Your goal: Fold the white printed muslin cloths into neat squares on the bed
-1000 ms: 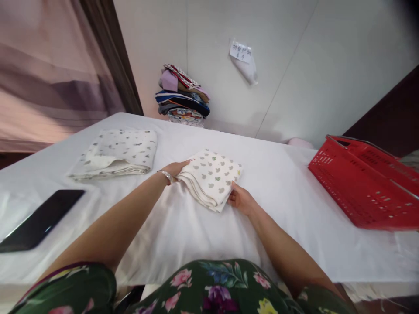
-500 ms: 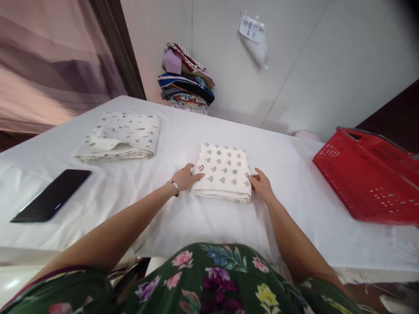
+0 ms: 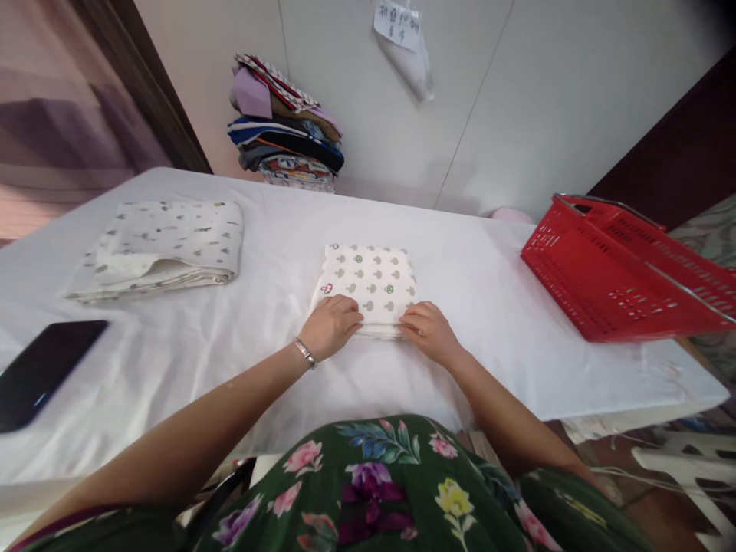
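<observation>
White fabric covers the bench (image 3: 465,261), a folded patterned cloth (image 3: 172,238) at left. Midway, my left fingers (image 3: 346,308) and right fingers (image 3: 415,314) pinch the mushroom-print cloth (image 3: 373,276) along its near edge; even, gentle tension should keep its layers square.

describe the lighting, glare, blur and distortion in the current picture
Head view: soft, fairly even light, with a faint shadow low on the wall; head view: a small glint on the dark phone; head view: the upper right corner goes dark and blurry; head view: the mushroom-print cloth reads clearly, while the basket looks stretched.
</observation>
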Demonstrator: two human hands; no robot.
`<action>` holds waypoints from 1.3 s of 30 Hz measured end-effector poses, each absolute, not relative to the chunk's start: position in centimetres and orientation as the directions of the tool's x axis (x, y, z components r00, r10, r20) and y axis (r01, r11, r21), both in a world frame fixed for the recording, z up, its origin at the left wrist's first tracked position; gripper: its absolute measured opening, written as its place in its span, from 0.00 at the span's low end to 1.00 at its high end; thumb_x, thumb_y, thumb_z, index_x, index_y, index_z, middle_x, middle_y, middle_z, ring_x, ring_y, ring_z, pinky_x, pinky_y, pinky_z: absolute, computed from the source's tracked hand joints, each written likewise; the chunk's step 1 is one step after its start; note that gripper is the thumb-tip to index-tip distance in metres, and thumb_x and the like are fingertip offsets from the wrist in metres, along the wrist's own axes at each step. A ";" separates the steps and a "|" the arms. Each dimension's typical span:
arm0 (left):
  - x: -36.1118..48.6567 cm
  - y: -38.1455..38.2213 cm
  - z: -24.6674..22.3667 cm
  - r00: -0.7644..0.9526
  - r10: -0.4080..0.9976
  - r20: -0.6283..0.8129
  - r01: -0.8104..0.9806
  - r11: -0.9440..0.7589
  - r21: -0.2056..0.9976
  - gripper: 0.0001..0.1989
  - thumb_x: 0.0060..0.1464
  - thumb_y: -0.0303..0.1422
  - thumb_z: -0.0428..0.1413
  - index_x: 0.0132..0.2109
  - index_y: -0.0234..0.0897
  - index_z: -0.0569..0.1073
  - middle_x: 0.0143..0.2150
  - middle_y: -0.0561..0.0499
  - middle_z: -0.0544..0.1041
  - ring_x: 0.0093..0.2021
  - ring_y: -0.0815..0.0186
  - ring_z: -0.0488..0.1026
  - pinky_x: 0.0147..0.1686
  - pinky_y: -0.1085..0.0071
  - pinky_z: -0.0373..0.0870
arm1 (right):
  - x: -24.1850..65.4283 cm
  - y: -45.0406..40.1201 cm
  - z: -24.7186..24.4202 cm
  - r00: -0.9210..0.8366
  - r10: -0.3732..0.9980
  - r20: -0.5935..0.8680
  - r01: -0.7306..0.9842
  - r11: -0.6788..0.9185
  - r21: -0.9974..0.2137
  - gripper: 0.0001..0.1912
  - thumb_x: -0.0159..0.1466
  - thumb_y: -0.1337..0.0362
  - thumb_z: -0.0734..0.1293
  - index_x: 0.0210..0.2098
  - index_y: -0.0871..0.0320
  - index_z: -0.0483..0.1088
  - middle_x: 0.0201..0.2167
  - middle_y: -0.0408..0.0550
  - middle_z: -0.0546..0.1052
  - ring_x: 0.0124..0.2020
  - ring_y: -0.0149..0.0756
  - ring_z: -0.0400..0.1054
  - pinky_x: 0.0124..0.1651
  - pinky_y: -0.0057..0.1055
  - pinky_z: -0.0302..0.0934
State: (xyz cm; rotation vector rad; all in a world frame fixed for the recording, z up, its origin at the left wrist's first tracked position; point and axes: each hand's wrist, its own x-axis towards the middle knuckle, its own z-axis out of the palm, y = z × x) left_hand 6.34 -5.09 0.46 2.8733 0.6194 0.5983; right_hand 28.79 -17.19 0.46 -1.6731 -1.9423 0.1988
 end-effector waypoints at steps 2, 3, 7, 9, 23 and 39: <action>6.7 -4.9 0.4 0.837 0.411 0.361 0.350 -0.910 0.224 0.09 0.56 0.32 0.50 0.36 0.39 0.75 0.39 0.47 0.74 0.41 0.61 0.68 0.41 0.63 0.63 | 28.7 -16.9 0.3 -0.080 0.949 0.305 0.889 0.206 -0.409 0.10 0.63 0.62 0.61 0.36 0.53 0.75 0.37 0.49 0.73 0.42 0.40 0.61 0.48 0.39 0.56; 6.7 -4.9 0.3 0.836 0.405 0.370 0.342 -0.912 0.225 0.10 0.56 0.31 0.49 0.36 0.39 0.75 0.39 0.47 0.74 0.40 0.62 0.68 0.41 0.63 0.63 | 28.6 -16.8 0.3 -0.076 0.948 0.309 0.899 0.200 -0.391 0.11 0.63 0.62 0.60 0.35 0.53 0.75 0.37 0.49 0.73 0.42 0.40 0.61 0.48 0.39 0.55; 6.8 -5.0 -0.1 0.827 0.383 0.412 0.335 -0.924 0.187 0.13 0.58 0.29 0.45 0.37 0.38 0.74 0.39 0.47 0.74 0.41 0.63 0.67 0.41 0.65 0.63 | 28.4 -16.7 0.1 -0.040 0.946 0.321 0.902 0.172 -0.396 0.13 0.65 0.63 0.58 0.36 0.54 0.74 0.37 0.49 0.73 0.41 0.39 0.62 0.46 0.37 0.55; 6.8 -5.2 -0.4 0.826 0.368 0.427 0.333 -0.930 0.159 0.13 0.57 0.26 0.45 0.37 0.38 0.75 0.41 0.47 0.74 0.43 0.63 0.67 0.42 0.64 0.63 | 28.3 -16.6 0.0 -0.030 0.951 0.306 0.899 0.160 -0.408 0.12 0.64 0.63 0.58 0.37 0.54 0.74 0.37 0.49 0.73 0.41 0.39 0.62 0.46 0.37 0.55; 8.7 -5.5 -0.8 0.810 0.208 0.549 0.282 -0.958 -0.053 0.09 0.57 0.26 0.49 0.39 0.36 0.73 0.41 0.46 0.73 0.42 0.61 0.67 0.41 0.63 0.64 | 27.9 -15.8 0.1 -0.044 0.940 0.338 0.934 0.159 -0.320 0.08 0.64 0.67 0.60 0.31 0.57 0.70 0.33 0.47 0.72 0.36 0.36 0.62 0.42 0.33 0.56; 9.8 -5.2 -1.0 0.836 0.192 0.515 0.279 -0.955 -0.097 0.08 0.57 0.24 0.47 0.36 0.36 0.69 0.37 0.48 0.71 0.39 0.63 0.64 0.39 0.65 0.62 | 27.7 -15.8 -0.8 0.009 0.926 0.377 0.931 0.130 -0.341 0.09 0.65 0.67 0.58 0.30 0.57 0.66 0.31 0.46 0.70 0.35 0.36 0.61 0.40 0.32 0.56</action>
